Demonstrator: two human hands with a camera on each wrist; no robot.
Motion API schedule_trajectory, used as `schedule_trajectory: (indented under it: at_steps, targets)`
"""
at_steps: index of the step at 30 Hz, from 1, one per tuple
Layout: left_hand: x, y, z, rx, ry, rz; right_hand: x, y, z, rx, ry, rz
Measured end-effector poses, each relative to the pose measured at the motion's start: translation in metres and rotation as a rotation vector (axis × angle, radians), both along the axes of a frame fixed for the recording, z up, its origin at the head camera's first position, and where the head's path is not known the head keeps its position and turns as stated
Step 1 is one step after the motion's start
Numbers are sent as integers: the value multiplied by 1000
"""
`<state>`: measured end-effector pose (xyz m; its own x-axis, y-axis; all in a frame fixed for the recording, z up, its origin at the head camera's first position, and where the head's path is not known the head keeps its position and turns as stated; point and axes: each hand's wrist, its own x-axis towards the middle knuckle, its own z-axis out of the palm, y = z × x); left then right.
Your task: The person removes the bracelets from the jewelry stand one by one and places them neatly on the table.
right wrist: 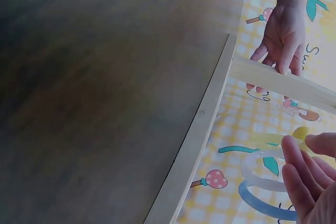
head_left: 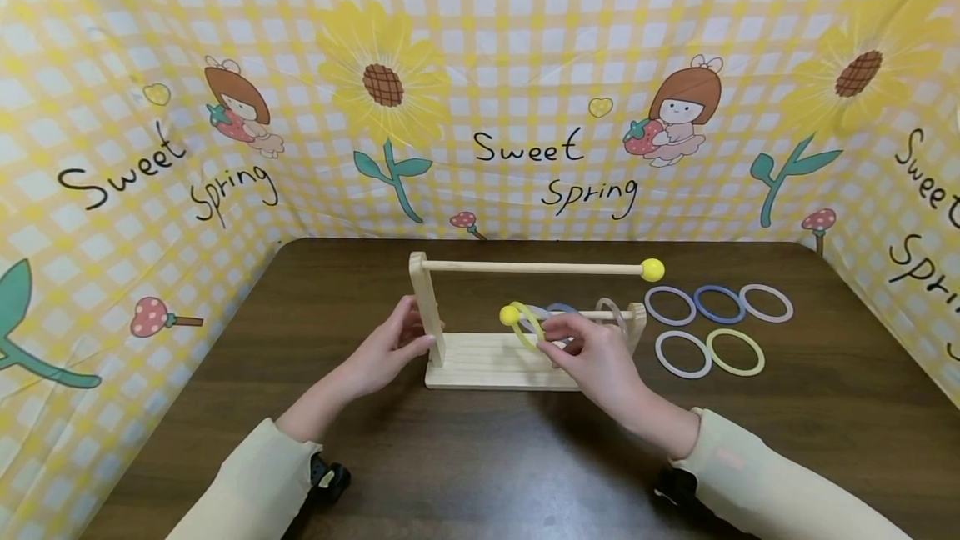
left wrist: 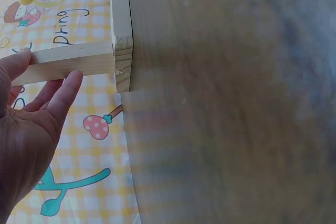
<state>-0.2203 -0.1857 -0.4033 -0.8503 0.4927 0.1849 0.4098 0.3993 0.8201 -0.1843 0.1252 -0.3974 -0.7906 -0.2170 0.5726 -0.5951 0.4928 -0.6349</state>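
A wooden stand (head_left: 480,357) has two posts, each with a rod tipped by a yellow ball. My left hand (head_left: 386,350) grips the left post (head_left: 427,307), thumb on one side and fingers on the other, as the left wrist view also shows. With thumb and fingertips, my right hand (head_left: 596,357) pinches a yellow ring (head_left: 525,325) by the ball end of the lower rod (head_left: 592,315). Behind it on this rod hang a white ring (right wrist: 249,169), a blue ring (right wrist: 257,203) and a pinkish ring (head_left: 611,307), partly hidden by the hand.
Right of the stand lie several rings on the dark wooden table (head_left: 337,457): a purple ring (head_left: 648,304), a blue ring (head_left: 697,304), a pink ring (head_left: 790,304), a pale ring (head_left: 659,354) and a yellow ring (head_left: 761,352). The upper rod (head_left: 532,267) spans above. Patterned cloth surrounds the table.
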Motion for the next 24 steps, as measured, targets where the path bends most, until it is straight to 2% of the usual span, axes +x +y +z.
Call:
schedule_trajectory:
  at_steps: [9,17,24]
  targets:
    - [0,1,2,-6,3,5,1,-2,1,19,42,-14]
    - [-1,0,-3,-6,7,7,3,-5,1,-25,-3,-8]
    - [0,1,-1,-9,-5,21,3,-12,4,-70,-33,17]
